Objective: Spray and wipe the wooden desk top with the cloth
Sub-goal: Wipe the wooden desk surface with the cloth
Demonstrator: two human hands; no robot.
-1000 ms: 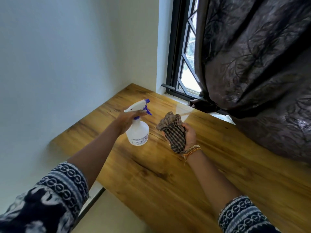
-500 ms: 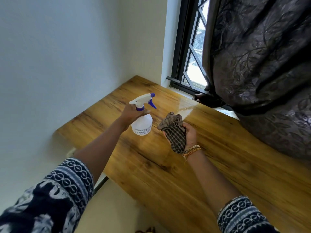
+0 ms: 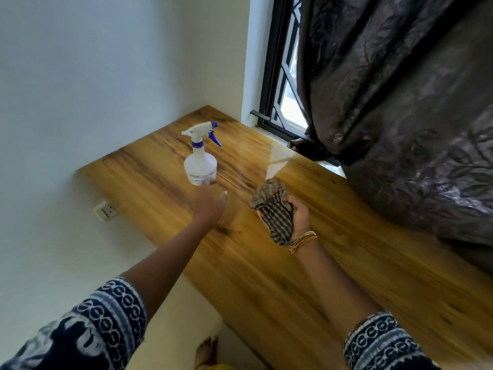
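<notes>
1. Bottle (image 3: 200, 161), the white spray kind with a blue trigger and collar, stands upright on the desk (image 3: 306, 276) toward its far left corner, nozzle turned right toward the window (image 3: 282, 84).
2. Your left hand (image 3: 209, 206) hovers just near of the bottle with its fingers stretched out and loose, gripping nothing; a fingertip looks to be at the bottle's base, but the blur there means you cannot tell whether it touches.
3. Your right hand (image 3: 300, 214) is clenched around the cloth (image 3: 274, 209), a checked brown rag bunched into a wad, held above the desk to the right of the bottle and apart from it.
4. Your right wrist carries a band of coloured threads (image 3: 302, 240).
5. The wooden top shows a bright patch of reflected light beyond the cloth, near the sill.
6. A dark patterned curtain (image 3: 400, 102) hangs over the right side, its folds resting on the desk's far edge.
7. A wall socket (image 3: 106, 210) sits below the desk on the left, and a bare foot (image 3: 206, 352) shows at the bottom.
</notes>
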